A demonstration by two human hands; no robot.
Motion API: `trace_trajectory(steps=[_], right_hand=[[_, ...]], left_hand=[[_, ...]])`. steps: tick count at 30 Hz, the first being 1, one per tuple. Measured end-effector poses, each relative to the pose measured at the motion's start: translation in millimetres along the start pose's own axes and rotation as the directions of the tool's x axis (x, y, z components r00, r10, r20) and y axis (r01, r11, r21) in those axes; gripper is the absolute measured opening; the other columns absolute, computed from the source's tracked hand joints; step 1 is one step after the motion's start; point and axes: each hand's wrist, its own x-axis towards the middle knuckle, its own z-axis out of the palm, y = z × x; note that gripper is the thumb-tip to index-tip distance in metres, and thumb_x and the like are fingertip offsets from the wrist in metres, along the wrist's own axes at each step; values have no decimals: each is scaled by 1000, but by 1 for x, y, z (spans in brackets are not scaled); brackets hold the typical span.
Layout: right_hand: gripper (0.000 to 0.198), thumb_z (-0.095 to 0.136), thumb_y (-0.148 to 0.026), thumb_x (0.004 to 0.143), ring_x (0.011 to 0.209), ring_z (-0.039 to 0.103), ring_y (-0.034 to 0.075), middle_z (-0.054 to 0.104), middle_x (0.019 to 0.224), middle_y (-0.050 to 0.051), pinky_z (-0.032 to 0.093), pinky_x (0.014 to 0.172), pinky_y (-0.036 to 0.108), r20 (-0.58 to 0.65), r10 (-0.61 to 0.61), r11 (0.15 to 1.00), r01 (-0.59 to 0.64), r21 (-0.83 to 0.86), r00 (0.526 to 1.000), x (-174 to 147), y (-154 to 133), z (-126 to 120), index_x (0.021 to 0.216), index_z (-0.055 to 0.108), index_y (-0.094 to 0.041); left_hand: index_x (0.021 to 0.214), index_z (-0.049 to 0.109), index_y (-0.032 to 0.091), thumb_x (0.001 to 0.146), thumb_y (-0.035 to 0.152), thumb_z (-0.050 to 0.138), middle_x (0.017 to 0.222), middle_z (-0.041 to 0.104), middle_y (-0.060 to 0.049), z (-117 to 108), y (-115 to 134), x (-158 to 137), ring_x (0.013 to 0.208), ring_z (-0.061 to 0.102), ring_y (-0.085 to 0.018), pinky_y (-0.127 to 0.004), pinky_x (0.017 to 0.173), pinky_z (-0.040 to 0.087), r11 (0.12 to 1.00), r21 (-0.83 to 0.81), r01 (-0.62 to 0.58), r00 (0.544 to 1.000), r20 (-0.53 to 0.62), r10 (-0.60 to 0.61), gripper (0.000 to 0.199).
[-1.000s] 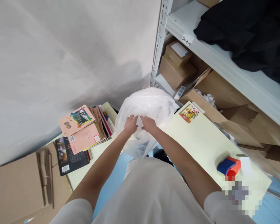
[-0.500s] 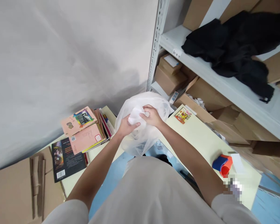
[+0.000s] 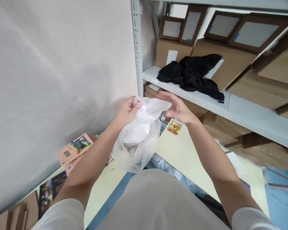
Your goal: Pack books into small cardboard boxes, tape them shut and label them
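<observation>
Gripping the gathered top of a thin plastic bag raised above the bench, the left hand pinches one side, the right hand the other; uneven pulling could tear the film.

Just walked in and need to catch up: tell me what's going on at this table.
A person holds a thin white plastic bag up in front of their chest, left hand and right hand gripping its top edge. The bag hangs clear of the pale yellow table. Books lie to the left; black cloth sits on the metal shelf.
</observation>
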Motion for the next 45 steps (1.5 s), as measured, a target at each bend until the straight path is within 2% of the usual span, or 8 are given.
trace_trajectory(steps=[3,9,13,18,21,27,37,45], right_hand=[[66,79,-48,59,106,56,26,61,113,7,44,91,41,-112,35,974,-59,-220,993,-2,-33,-13,115,57,-21],[25,60,-39,80,67,57,13,54,65,0,44,58,25,-498,64,911,-254,-325,865,-35,-50,-39,74,59,-15],[18,54,-33,83,63,54,11,53,65,-1,42,54,22,-625,36,880,-322,-350,780,-71,-60,-71,76,58,-16],[13,59,-28,76,61,52,12,56,64,0,42,52,22,-732,61,803,-469,-368,678,-120,-80,-114,72,60,-16],[15,61,-30,72,52,48,10,53,57,-2,36,45,21,-772,166,767,-573,-290,614,-154,-81,-135,70,60,-16],[25,59,-40,74,42,44,10,53,50,-2,33,40,21,-776,396,658,-741,-134,491,-235,-39,-162,72,61,-14],[32,47,-48,81,51,52,16,58,54,2,37,53,27,-867,450,341,-938,-53,213,-369,50,-149,65,48,-21],[20,40,-36,87,67,60,23,63,71,8,37,59,30,-755,653,138,-989,51,52,-453,132,-66,77,50,-21]], left_hand=[[92,62,16,84,37,57,84,65,-2,20,30,21,80,61,-15,-26,71,49,993,39,-108,976,192,98,23],[132,37,23,80,44,61,121,51,-8,83,43,17,116,52,-26,-36,88,45,989,95,-114,993,-4,115,60],[138,28,20,66,34,74,121,53,-11,116,30,-4,109,55,-29,-39,89,46,978,193,-77,962,273,22,87],[115,53,19,72,23,59,105,63,-5,136,25,2,91,61,-21,-30,76,48,977,192,-91,770,636,-53,44],[85,60,18,76,27,51,78,62,-2,149,21,12,72,60,-18,-27,62,44,956,290,-48,763,628,-152,15],[68,57,20,83,46,46,61,58,0,189,4,23,59,57,-17,-27,54,42,979,203,22,721,675,-156,32],[100,60,22,65,9,53,100,68,-4,253,-65,-3,94,63,-20,-26,78,47,828,520,-211,482,792,-375,37],[93,63,19,80,13,44,105,65,-14,286,-135,-30,103,59,-29,-43,86,41,424,854,-301,604,515,-608,24]])
